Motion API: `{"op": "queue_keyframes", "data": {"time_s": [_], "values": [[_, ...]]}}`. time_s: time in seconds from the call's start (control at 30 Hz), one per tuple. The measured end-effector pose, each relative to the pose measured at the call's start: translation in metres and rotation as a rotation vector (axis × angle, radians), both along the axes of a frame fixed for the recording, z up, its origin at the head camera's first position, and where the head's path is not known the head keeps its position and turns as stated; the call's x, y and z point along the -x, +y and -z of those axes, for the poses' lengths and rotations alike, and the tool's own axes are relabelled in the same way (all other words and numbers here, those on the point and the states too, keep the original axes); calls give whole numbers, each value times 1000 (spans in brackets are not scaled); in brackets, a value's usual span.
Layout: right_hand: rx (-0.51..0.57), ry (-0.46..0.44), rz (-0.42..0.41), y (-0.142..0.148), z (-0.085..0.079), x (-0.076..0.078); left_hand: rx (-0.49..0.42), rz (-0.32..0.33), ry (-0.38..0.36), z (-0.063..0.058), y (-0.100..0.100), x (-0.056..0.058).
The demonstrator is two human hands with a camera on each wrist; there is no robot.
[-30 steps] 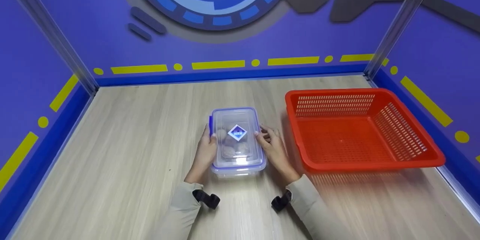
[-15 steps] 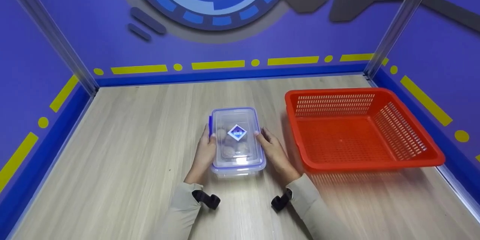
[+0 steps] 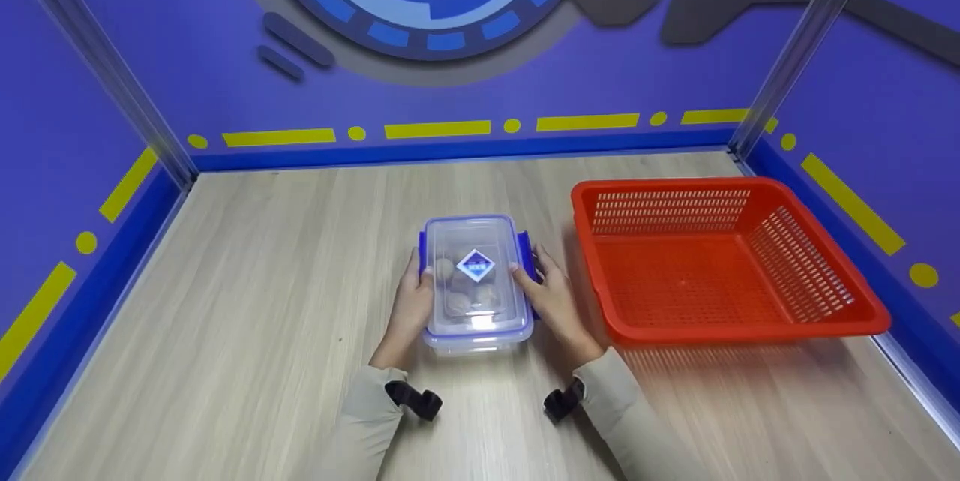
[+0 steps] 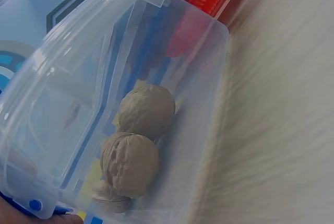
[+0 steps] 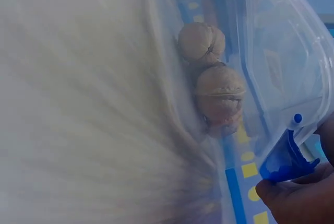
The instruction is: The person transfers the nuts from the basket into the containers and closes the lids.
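A clear plastic food container point(image 3: 472, 235) with a purple-blue lid rim and a diamond label stands on the table, lid on. Several walnuts point(image 4: 130, 164) lie inside, seen through its walls in both wrist views. My left hand point(image 3: 406, 305) grips the left side, thumb on the lid's edge, beside a blue latch point(image 3: 422, 247). Along the right side, my right hand point(image 3: 556, 305) has its thumb on the lid's edge and its fingers against the other blue latch point(image 5: 284, 164), which is swung outward from the wall.
A red plastic basket point(image 3: 686, 335) with slotted sides stands on the table point(image 3: 247, 301) just right of my right hand. Purple-blue panels point(image 3: 480, 102) enclose the table at the back and both sides. Black straps point(image 3: 412, 400) circle both wrists.
The right-hand latch has swung outward and now shows beside the lid. My right fingers have shifted slightly outward with it. The left hand and the container have stayed in place.
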State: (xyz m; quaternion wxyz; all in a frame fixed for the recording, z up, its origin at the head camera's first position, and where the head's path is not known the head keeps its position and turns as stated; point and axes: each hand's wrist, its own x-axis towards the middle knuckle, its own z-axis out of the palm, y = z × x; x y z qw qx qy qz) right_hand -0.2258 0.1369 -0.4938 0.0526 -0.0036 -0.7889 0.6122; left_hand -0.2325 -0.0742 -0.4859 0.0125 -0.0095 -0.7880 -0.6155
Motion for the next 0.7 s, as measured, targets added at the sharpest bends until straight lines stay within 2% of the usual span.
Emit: {"op": "queue_keyframes", "data": {"time_s": [0.2, 0.33, 0.47, 0.7], "values": [[86, 23, -25, -5, -5, 1, -6, 0, 5, -1, 2, -1], [106, -3, -22, -12, -4, 2, -1, -10, -4, -2, 3, -1], [30, -36, -49, -18, -7, 3, 6, -14, -9, -1, 3, -1], [-129, 41, -77, -23, -12, 4, 12, -25, -9, 0, 2, -2]]}}
